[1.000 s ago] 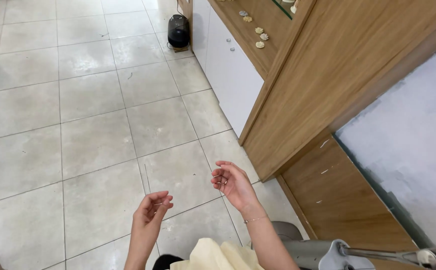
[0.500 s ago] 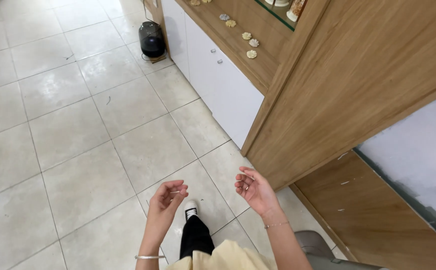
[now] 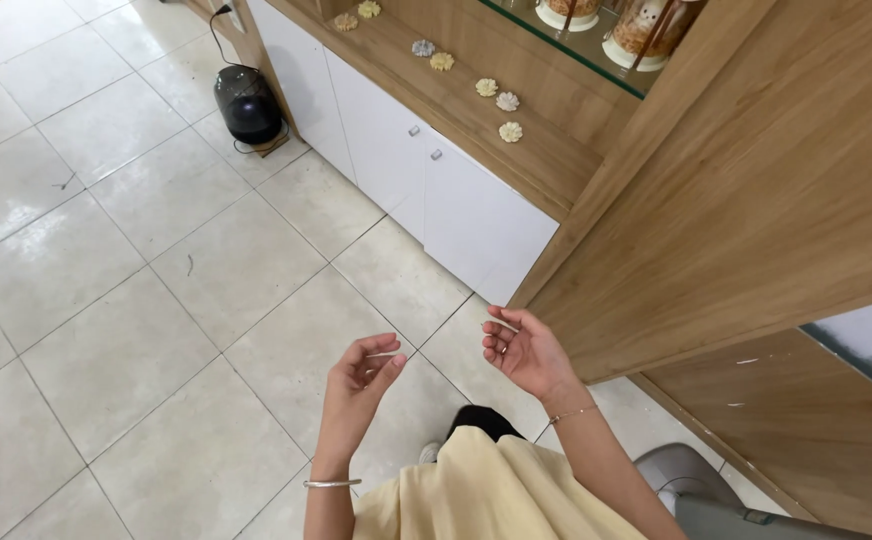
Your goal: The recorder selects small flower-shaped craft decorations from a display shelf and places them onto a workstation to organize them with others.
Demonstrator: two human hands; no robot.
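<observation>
Nearest, cream cloth [image 3: 496,495] drapes below both raised hands. The left hand [image 3: 359,385] and right hand [image 3: 522,347] hover apart over the tiled floor [image 3: 136,280] — fingers loosely curled, grasping nothing. Farther off, white cupboard doors [image 3: 426,185] — beyond, far left, a black round appliance [image 3: 247,103]

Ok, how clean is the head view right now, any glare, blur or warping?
Head view: even, soft daylight, both hands sharp, left hand and right hand; faint sheen on the floor tiles, no harsh glare; wide-angle lens tilts the wooden cabinet lines.
</observation>
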